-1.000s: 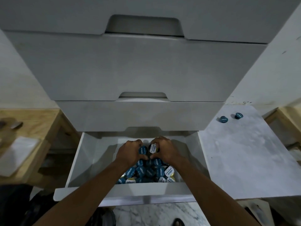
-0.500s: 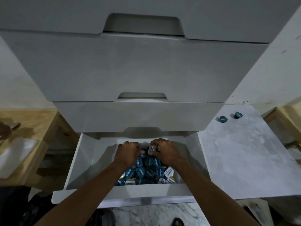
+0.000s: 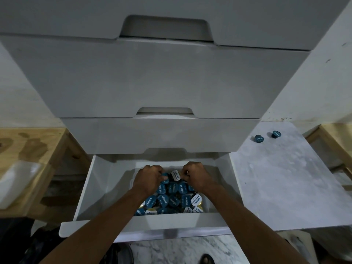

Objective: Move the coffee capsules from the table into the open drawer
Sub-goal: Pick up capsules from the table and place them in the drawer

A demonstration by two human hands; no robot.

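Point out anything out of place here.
Two blue capsules sit on the grey table, far right, apart from the pile in the open drawer. Nothing looks spilled or damaged.

This looks like a home, perhaps a kitchen corner still being fitted out. A plain white drawer unit (image 3: 152, 77) stands against a scuffed wall (image 3: 314, 82), flanked by bare wooden frames (image 3: 38, 149) and a marble-look table (image 3: 285, 183). Branded coffee capsules (image 3: 171, 197) fill the drawer (image 3: 91, 187), over a marble floor (image 3: 181, 250).
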